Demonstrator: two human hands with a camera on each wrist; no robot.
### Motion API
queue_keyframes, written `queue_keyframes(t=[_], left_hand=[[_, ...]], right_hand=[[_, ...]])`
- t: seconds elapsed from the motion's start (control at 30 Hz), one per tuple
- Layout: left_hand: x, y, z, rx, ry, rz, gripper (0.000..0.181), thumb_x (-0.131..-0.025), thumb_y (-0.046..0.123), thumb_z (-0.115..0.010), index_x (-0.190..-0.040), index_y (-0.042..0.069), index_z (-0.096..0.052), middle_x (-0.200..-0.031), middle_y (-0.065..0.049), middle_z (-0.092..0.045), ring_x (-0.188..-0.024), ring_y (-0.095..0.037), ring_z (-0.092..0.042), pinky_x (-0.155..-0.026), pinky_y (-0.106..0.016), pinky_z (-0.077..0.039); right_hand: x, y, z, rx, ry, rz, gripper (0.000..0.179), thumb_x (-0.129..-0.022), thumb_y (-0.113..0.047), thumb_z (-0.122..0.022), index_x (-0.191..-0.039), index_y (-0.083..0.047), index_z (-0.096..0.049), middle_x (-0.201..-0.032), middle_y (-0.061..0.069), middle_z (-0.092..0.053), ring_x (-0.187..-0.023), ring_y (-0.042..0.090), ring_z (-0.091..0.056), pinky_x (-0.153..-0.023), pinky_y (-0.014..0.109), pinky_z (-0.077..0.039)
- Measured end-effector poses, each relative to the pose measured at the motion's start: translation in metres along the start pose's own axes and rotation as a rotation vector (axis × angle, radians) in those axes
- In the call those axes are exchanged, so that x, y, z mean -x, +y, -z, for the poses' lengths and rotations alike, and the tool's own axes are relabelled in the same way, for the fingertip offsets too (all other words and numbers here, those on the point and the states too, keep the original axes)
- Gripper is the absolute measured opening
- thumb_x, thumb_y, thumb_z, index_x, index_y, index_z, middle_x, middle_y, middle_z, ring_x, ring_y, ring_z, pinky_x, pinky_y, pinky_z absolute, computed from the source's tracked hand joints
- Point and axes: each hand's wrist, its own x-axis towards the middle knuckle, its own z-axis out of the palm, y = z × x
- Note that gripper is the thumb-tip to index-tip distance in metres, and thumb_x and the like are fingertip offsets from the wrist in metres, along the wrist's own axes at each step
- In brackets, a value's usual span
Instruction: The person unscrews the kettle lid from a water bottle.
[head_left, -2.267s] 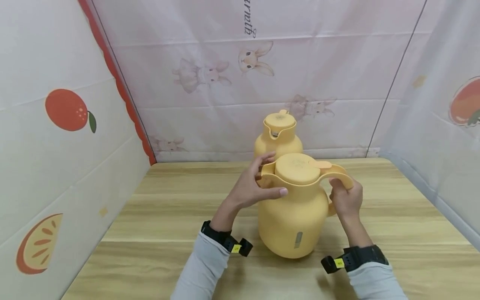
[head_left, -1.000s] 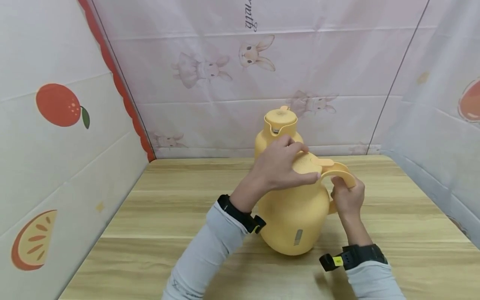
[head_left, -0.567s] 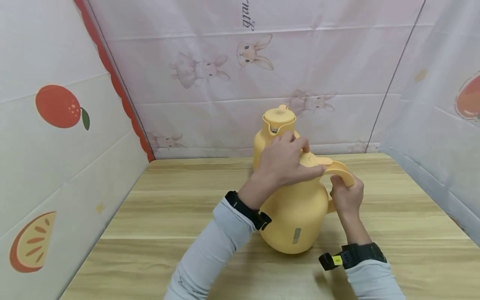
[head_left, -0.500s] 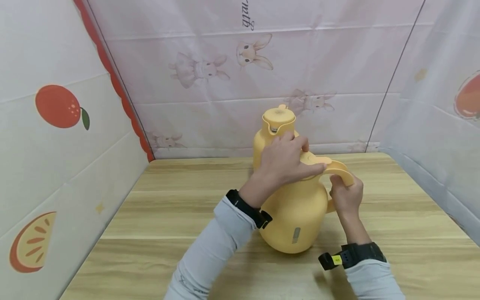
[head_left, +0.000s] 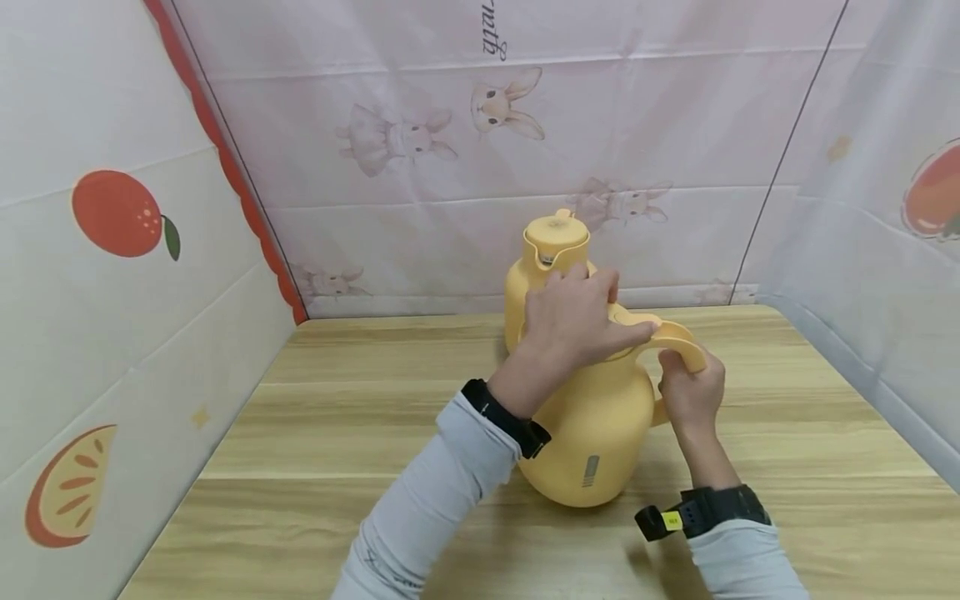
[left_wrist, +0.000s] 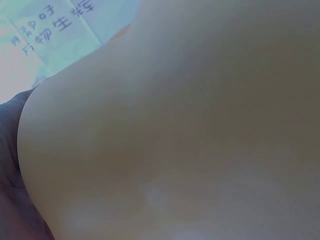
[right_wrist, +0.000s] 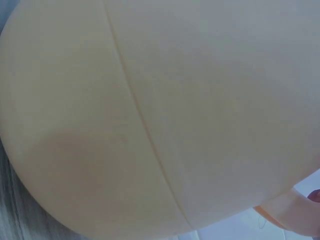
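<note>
A yellow thermos jug (head_left: 600, 425) stands on the table in the head view, with a grey marking low on its front. My left hand (head_left: 572, 321) spans its lid (head_left: 622, 317), fingers bent over the far side and thumb reaching toward the handle. The hand covers the spout and most of the lid. On the jug's right side, my right hand (head_left: 693, 395) grips the curved handle (head_left: 684, 348). The jug's smooth body (left_wrist: 165, 140) fills most of the left wrist view. In the right wrist view, part of the handle (right_wrist: 295, 212) shows beneath the body.
Close behind stands a second, similar yellow jug (head_left: 557, 237) with its lid on, partly hidden by my left hand. The wood-grain table (head_left: 337, 442) meets a rabbit-print backdrop (head_left: 405, 250). Fruit-print sheets (head_left: 172, 333) hang at the sides.
My left hand has moved from the jug's spout side to over its lid, then shifted slightly right, its thumb nearing the handle. The right hand keeps its grip on the handle.
</note>
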Motion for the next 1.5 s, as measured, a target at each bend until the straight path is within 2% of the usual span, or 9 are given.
queue_keyframes(t=[0.27,0.43,0.57,0.73,0.87,0.97,1.07,1.37,1.5], left_hand=[[0.000,0.002,0.000,-0.075,0.019,0.003,0.049,-0.074,0.073,-0.048,-0.087,0.026,-0.053,-0.079,0.005,-0.046,-0.074,-0.015,-0.045,-0.054,-0.029,-0.034],[-0.002,0.005,-0.001,-0.104,0.041,-0.004,0.047,-0.075,0.071,-0.048,-0.080,0.025,-0.050,-0.075,0.005,-0.046,-0.068,-0.016,-0.045,-0.052,-0.029,-0.033],[-0.002,0.005,0.000,-0.104,0.039,0.002,0.047,-0.074,0.071,-0.049,-0.079,0.024,-0.050,-0.073,0.004,-0.046,-0.066,-0.017,-0.045,-0.049,-0.030,-0.032],[-0.003,0.007,0.002,-0.117,0.006,0.024,0.049,-0.076,0.069,-0.048,-0.099,0.027,-0.059,-0.076,0.003,-0.047,-0.069,-0.018,-0.047,-0.049,-0.030,-0.034],[-0.004,0.009,0.004,-0.125,-0.034,0.047,0.056,-0.077,0.069,-0.047,-0.116,0.031,-0.059,-0.082,0.002,-0.051,-0.074,-0.018,-0.050,-0.051,-0.032,-0.036],[-0.005,0.011,0.006,-0.125,-0.060,0.057,0.057,-0.077,0.069,-0.046,-0.119,0.033,-0.058,-0.084,0.002,-0.052,-0.075,-0.018,-0.051,-0.051,-0.032,-0.036],[-0.006,0.013,0.007,-0.134,-0.064,0.064,0.054,-0.077,0.069,-0.046,-0.112,0.031,-0.060,-0.082,0.002,-0.052,-0.071,-0.018,-0.051,-0.049,-0.032,-0.036],[-0.015,0.015,0.009,-0.226,-0.027,0.105,0.046,-0.077,0.068,-0.046,-0.067,0.024,-0.056,-0.065,0.003,-0.052,-0.056,-0.017,-0.050,-0.040,-0.032,-0.037],[-0.022,0.006,0.010,-0.193,-0.048,0.173,0.044,-0.079,0.064,-0.047,-0.064,0.024,-0.057,-0.068,0.003,-0.055,-0.065,-0.019,-0.053,-0.049,-0.033,-0.040]], right_hand=[[0.000,0.001,-0.002,0.039,0.007,0.070,0.022,-0.075,0.001,-0.051,-0.055,-0.004,-0.045,-0.039,-0.007,-0.043,-0.031,0.006,-0.041,-0.033,0.019,-0.032],[-0.001,0.002,-0.001,0.084,0.022,0.109,0.023,-0.074,0.002,-0.050,-0.053,-0.005,-0.043,-0.038,-0.008,-0.041,-0.030,0.005,-0.037,-0.031,0.019,-0.028],[0.000,0.000,-0.002,0.131,0.038,0.133,0.027,-0.073,0.002,-0.051,-0.050,-0.007,-0.039,-0.039,-0.007,-0.036,-0.032,0.002,-0.029,-0.032,0.019,-0.022],[-0.001,0.000,-0.005,0.163,0.060,0.166,0.028,-0.071,0.002,-0.051,-0.049,-0.008,-0.038,-0.041,-0.008,-0.032,-0.035,0.002,-0.023,-0.035,0.020,-0.019],[-0.001,0.000,-0.005,0.162,0.087,0.171,0.027,-0.070,0.001,-0.052,-0.048,-0.009,-0.040,-0.041,-0.012,-0.033,-0.037,0.004,-0.025,-0.037,0.020,-0.021],[-0.001,-0.001,-0.004,0.162,0.100,0.164,0.027,-0.070,0.001,-0.053,-0.048,-0.008,-0.041,-0.041,-0.012,-0.033,-0.037,0.003,-0.025,-0.037,0.020,-0.021],[-0.001,-0.001,-0.003,0.159,0.086,0.158,0.028,-0.071,0.002,-0.052,-0.047,-0.008,-0.040,-0.040,-0.010,-0.034,-0.036,0.002,-0.024,-0.036,0.019,-0.020],[-0.001,0.000,-0.002,0.140,0.098,0.163,0.026,-0.071,0.001,-0.056,-0.048,-0.008,-0.045,-0.042,-0.011,-0.035,-0.037,0.000,-0.027,-0.038,0.020,-0.024],[0.001,-0.001,-0.003,0.124,0.105,0.198,0.027,-0.070,0.002,-0.055,-0.047,-0.006,-0.042,-0.042,-0.010,-0.034,-0.036,-0.001,-0.026,-0.038,0.020,-0.023]])
